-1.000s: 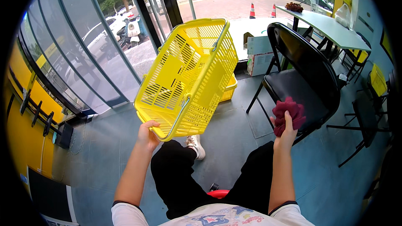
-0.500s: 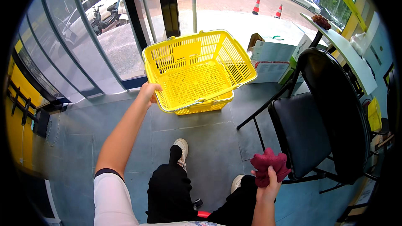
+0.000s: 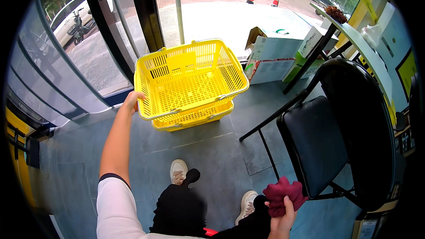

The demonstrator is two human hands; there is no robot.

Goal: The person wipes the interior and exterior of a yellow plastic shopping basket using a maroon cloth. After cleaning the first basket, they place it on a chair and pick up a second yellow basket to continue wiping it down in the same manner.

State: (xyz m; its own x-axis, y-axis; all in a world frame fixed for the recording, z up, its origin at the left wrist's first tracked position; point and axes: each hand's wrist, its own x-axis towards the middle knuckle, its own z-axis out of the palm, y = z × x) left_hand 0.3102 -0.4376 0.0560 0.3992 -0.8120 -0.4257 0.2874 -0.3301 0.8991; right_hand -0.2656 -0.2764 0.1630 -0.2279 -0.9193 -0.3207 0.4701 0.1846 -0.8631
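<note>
- The black chair [image 3: 316, 141] is taken as the landmark; its padded seat is turned toward the left side of the view.
- To the left of the black chair and a little farther off, the upper yellow basket [image 3: 183, 62] is held with its open top facing up and toward the camera.
- Its left rim is grasped by the left hand [image 3: 133, 102], the fingers being hooked over the edge; the underside of the grip cannot be seen.
- Beneath it, also left of the black chair, the lower yellow basket [image 3: 195, 125] is partly covered; whether the upper one is borne by it cannot be told.
- On the near side of the black chair, a crumpled maroon cloth [image 3: 283, 196] is clasped in the right hand [image 3: 284, 221], the thumb being pressed on top and most of the fingers hidden.
- Beyond the black chair, to its left, cardboard boxes [image 3: 274, 59] are grouped by the glass.
- Behind the black chair, a white table [image 3: 354, 31] is partly hidden by its backrest.
</note>
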